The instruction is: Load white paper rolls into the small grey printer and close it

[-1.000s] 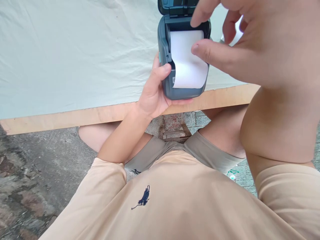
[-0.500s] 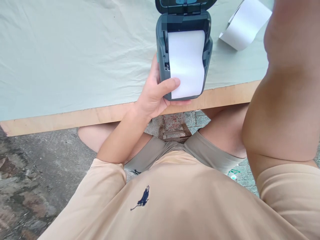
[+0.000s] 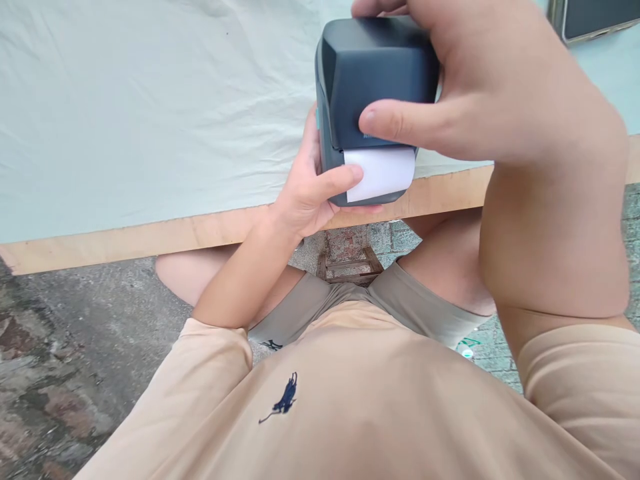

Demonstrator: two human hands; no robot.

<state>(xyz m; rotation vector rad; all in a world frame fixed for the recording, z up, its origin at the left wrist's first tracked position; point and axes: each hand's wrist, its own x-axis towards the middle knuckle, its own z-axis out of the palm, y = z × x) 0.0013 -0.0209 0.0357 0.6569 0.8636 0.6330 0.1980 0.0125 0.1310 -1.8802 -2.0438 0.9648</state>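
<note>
A dark label printer (image 3: 380, 73) is held above the table's near edge, its lid down over the paper compartment. White paper (image 3: 383, 175) sticks out from under the lid toward me. My left hand (image 3: 315, 187) grips the printer's lower left side, the thumb pressing on the paper and the other fingers underneath. From the right, my right hand (image 3: 465, 87) wraps over the lid, thumb on its front face and fingers at its far edge. Most of those fingers are hidden behind the lid.
A pale cloth (image 3: 150, 113) covers the table, whose bare wooden edge (image 3: 125, 241) runs across in front of me. A dark-screened device (image 3: 600, 17) lies at the top right. Below, a wooden stool (image 3: 350, 265) shows between my legs.
The printer's lid has swung from open to down over the paper, with my right hand now on it. My left hand keeps its hold. The loose white paper roll is now hidden behind my right arm.
</note>
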